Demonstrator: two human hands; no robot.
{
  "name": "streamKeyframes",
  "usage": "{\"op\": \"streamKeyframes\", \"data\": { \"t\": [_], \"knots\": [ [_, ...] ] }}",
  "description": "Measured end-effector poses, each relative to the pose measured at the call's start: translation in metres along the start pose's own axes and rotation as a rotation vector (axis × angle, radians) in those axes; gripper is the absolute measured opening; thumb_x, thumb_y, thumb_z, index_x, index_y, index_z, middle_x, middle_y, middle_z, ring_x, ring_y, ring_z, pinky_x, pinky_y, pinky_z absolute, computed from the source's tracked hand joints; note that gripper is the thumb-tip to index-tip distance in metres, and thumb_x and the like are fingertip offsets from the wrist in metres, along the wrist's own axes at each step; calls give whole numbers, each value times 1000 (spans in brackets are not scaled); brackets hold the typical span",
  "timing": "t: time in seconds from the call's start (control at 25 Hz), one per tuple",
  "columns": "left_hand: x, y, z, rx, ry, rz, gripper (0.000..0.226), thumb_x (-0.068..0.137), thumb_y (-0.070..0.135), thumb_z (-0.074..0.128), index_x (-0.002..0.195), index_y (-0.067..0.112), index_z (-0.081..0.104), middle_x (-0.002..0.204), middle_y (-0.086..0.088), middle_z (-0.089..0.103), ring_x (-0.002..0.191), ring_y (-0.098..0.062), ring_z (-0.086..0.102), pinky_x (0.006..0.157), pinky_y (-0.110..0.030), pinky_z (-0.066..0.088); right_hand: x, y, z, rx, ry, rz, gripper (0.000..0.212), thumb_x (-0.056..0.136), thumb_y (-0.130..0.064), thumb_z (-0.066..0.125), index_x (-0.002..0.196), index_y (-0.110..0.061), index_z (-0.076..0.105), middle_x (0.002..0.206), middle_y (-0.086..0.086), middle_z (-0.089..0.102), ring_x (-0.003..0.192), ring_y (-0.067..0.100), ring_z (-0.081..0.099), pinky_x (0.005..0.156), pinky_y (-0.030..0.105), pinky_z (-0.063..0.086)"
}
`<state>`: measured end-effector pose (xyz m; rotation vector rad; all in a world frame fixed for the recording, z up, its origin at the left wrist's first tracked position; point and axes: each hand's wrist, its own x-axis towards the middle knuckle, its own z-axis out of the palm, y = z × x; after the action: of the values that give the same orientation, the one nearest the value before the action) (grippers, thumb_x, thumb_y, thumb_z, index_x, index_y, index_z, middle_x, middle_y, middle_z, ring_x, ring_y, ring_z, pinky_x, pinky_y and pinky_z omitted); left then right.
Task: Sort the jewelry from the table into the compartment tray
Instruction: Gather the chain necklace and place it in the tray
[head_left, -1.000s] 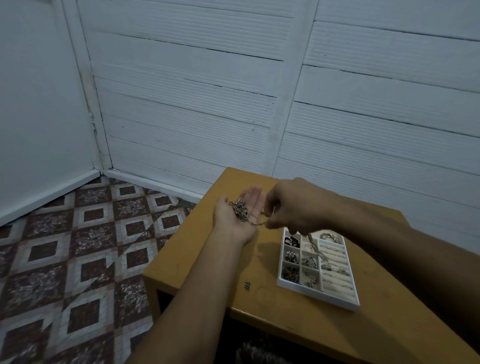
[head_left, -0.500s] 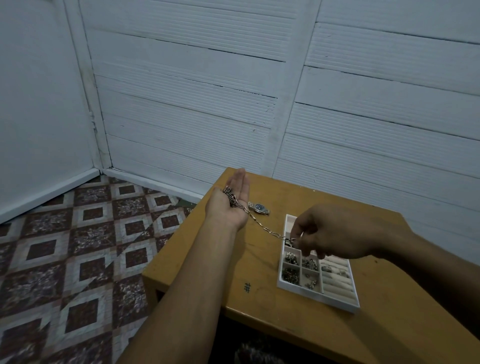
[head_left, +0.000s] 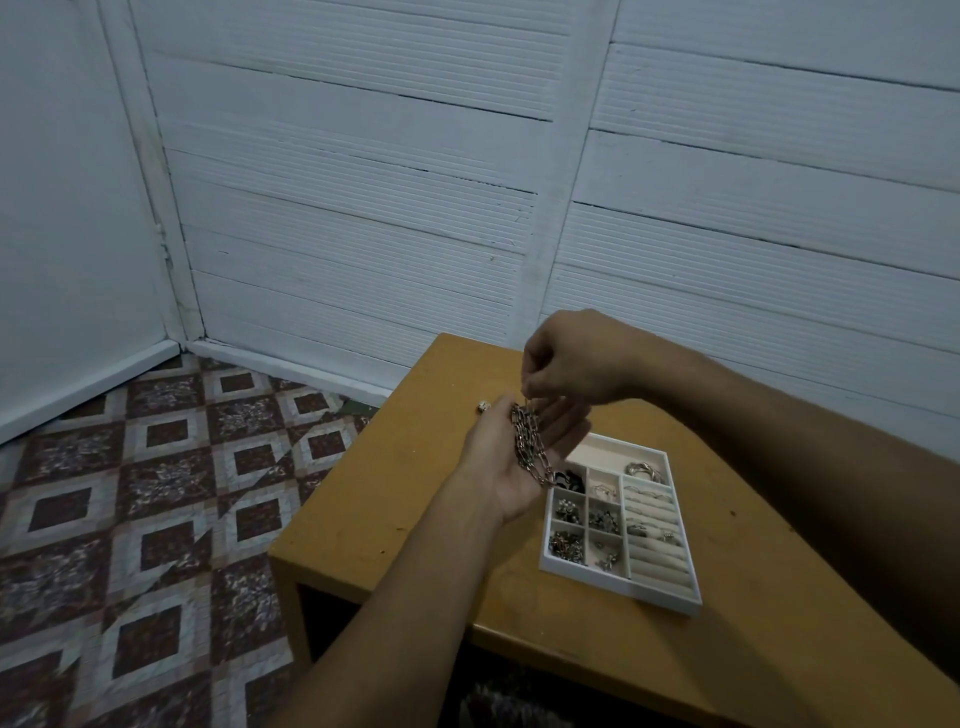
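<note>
A silver link chain (head_left: 529, 451) lies bunched along the palm of my left hand (head_left: 519, 457), which is held flat and palm up above the table. My right hand (head_left: 569, 366) hovers just above the left fingertips and pinches the chain's upper end. The white compartment tray (head_left: 675, 597) sits on the table to the right of my left hand, with small jewelry in its square cells and rings in the padded rolls. A wristwatch (head_left: 483, 407) peeks out on the table behind my left fingers.
The yellow wooden table (head_left: 415, 509) stands against a white panelled wall (head_left: 363, 208). A patterned tile floor (head_left: 130, 519) lies to the left, below the table's left edge.
My right hand, which had stretched the chain out toward the tray, has come back up over my left fingertips. The chain is gathered on the left palm again.
</note>
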<state>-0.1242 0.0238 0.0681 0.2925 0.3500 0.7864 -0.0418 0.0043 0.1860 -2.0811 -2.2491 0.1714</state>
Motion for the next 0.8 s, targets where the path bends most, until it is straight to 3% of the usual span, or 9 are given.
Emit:
{"op": "streamKeyframes", "data": {
  "t": [0.12,0.24,0.36,0.48,0.6,0.72,0.8],
  "knots": [
    [-3,-12,1,-53,-18,-54,51,103,37,36,105,-8,60,94,-25,70,82,-32,73,64,-38,60,15,6,13,-38,52,27,5,84,-22,71,81,-19,70,85,1,71,76,13,60,57,22,41],
    [-3,-18,0,-103,-12,-77,52,103,37,36,106,-8,60,96,-25,70,82,-32,73,65,-40,61,16,13,23,-13,123,75,4,84,-23,71,84,-20,69,89,2,70,83,18,63,73,34,54],
    [1,-21,1,-168,36,-78,48,103,35,37,102,-6,62,89,-22,71,75,-30,73,65,-40,61,5,12,29,-41,211,91,7,82,-19,68,83,-24,63,91,1,66,86,21,62,75,38,55],
    [8,-21,0,-181,145,-41,39,102,31,39,97,0,62,76,-15,70,61,-23,70,56,-30,59,-13,8,37,-71,179,65,7,81,-16,66,84,-22,62,91,1,67,86,22,62,73,38,55],
    [15,-14,-1,-184,211,4,37,103,32,35,104,4,61,87,-13,67,74,-22,66,66,-29,54,-34,10,46,-57,102,45,10,81,-16,67,90,-19,69,96,-1,70,86,16,61,74,30,51],
    [17,-8,2,-299,159,94,35,104,25,32,109,-1,55,89,-19,71,71,-27,72,60,-35,61,-49,17,52,-18,127,13,10,82,-18,70,92,-19,72,95,-5,70,80,8,57,61,13,38],
    [18,-6,4,-341,138,128,35,105,24,30,107,-3,52,85,-22,72,69,-31,73,59,-40,61,-55,22,56,38,130,18,9,84,-22,69,93,-21,71,94,-7,70,76,4,58,57,5,38]
  ]
}}
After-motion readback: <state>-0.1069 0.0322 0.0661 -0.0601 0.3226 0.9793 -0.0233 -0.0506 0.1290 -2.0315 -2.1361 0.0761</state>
